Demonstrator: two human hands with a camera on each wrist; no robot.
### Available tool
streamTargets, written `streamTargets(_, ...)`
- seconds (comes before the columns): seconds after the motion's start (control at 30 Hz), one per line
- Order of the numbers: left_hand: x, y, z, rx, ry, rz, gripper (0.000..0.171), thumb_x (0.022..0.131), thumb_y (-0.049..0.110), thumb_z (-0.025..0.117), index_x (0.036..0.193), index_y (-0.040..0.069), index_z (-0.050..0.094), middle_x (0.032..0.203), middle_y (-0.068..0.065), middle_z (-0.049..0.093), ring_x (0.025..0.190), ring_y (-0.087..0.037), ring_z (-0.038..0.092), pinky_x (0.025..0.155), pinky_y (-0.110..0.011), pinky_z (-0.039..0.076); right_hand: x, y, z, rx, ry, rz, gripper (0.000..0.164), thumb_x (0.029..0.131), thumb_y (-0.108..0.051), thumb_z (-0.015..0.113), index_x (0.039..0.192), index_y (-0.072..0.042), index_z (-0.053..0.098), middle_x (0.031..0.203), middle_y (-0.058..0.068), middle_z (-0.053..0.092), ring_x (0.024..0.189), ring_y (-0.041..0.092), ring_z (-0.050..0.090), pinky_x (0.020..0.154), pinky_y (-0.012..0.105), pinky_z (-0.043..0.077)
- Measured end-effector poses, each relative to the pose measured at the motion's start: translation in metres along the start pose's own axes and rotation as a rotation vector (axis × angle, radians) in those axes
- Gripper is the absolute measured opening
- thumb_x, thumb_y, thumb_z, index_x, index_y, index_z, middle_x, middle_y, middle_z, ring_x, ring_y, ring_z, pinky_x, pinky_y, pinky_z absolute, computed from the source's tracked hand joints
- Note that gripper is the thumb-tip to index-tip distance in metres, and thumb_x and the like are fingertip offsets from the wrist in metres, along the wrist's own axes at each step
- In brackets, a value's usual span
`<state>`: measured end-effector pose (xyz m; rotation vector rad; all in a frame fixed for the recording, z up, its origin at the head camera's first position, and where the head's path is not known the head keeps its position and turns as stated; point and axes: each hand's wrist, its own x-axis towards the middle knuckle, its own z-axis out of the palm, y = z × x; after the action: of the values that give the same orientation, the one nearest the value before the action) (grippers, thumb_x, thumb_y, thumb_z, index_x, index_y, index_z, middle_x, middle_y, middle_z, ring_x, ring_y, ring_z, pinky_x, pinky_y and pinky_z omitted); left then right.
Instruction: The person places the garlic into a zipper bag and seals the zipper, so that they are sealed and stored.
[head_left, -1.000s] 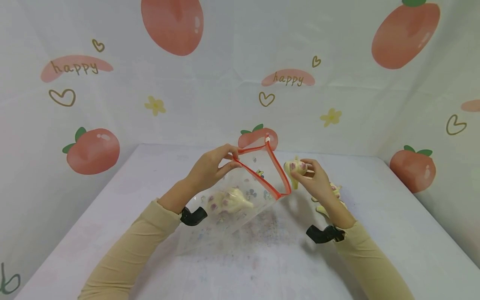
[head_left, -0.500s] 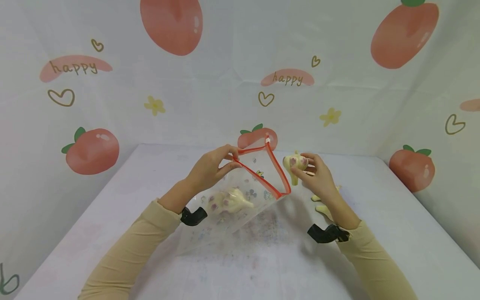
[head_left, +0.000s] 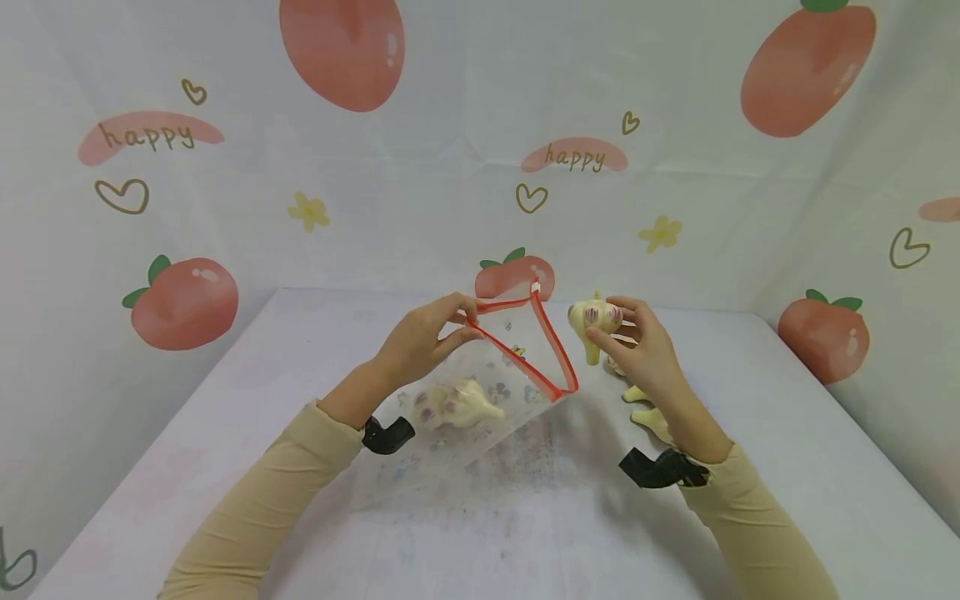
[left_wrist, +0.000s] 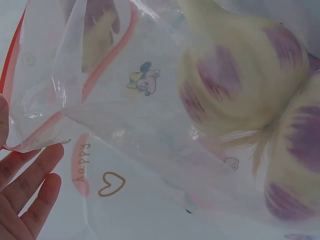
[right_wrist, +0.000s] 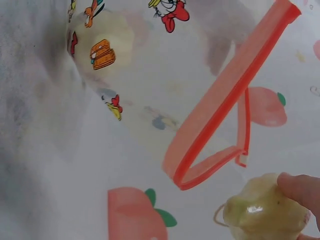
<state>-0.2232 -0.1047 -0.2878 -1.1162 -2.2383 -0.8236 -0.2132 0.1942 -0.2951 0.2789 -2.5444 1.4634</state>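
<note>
My left hand (head_left: 423,337) pinches the red-edged mouth of a clear zip bag (head_left: 405,475) printed with small cartoon figures. The bag slants up from the table with its mouth spread toward the right. Inside lie garlic bulbs (head_left: 474,403), cream with purple streaks, seen large through the plastic as a garlic bulb (left_wrist: 240,75) in the left wrist view. My right hand (head_left: 648,346) holds another garlic bulb (head_left: 594,317) by its side, stem down, in the air just right of the bag's mouth. The right wrist view has this held bulb (right_wrist: 255,212) below the red zip edge (right_wrist: 220,115).
More garlic (head_left: 651,421) lies on the white-covered table (head_left: 480,550) beneath and beside my right forearm, partly hidden by it. A white printed curtain (head_left: 420,167) hangs behind the table and along both sides. Black wrist mounts (head_left: 387,435) sit at my cuffs.
My right hand has risen slightly and shifted a little right with the garlic bulb, uncovering more garlic on the table. The left hand and bag have barely moved.
</note>
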Motion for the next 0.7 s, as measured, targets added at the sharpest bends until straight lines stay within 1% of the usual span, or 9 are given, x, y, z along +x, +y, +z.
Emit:
streamTargets(0.3,-0.001,0.000,0.001,-0.016,0.000,-0.001,0.025,0.083,0.013,0.069,0.098,0.006,0.050,0.093,-0.007,0.063,0.092,-0.025,0.069,0.064,-0.030,0.048,-0.004,-0.006,-0.003,-0.008,0.000,-0.026,0.058,0.089,-0.022,0.064,0.136,-0.003,0.036,0.129,0.022,0.047,0.115,0.037,0.054,0.072,0.005,0.044)
streamTargets(0.47,-0.001,0.000,0.001,-0.006,-0.003,-0.004,0.025,0.082,0.012,0.069,0.098,0.006,0.050,0.095,-0.009,0.064,0.092,-0.026,0.069,0.063,-0.030,0.046,-0.006,-0.011,-0.004,-0.002,-0.006,-0.033,0.058,0.089,-0.022,0.064,0.136,-0.003,0.036,0.129,0.022,0.047,0.116,0.037,0.054,0.074,0.005,0.044)
streamTargets(0.6,-0.001,-0.001,0.003,0.001,-0.003,-0.007,0.026,0.082,0.013,0.070,0.098,0.006,0.050,0.096,-0.009,0.064,0.092,-0.026,0.069,0.061,-0.029,0.044,-0.008,-0.014,-0.004,0.004,-0.013,-0.041,0.057,0.089,-0.022,0.064,0.136,-0.003,0.036,0.129,0.022,0.046,0.117,0.036,0.054,0.075,0.005,0.044)
streamTargets(0.7,-0.001,-0.001,0.003,0.001,-0.004,-0.006,0.026,0.082,0.013,0.070,0.098,0.006,0.051,0.095,-0.008,0.064,0.092,-0.026,0.069,0.064,-0.030,0.048,-0.010,-0.017,-0.004,0.016,-0.022,-0.043,0.058,0.089,-0.021,0.064,0.136,-0.004,0.036,0.130,0.021,0.046,0.117,0.036,0.054,0.076,0.005,0.044)
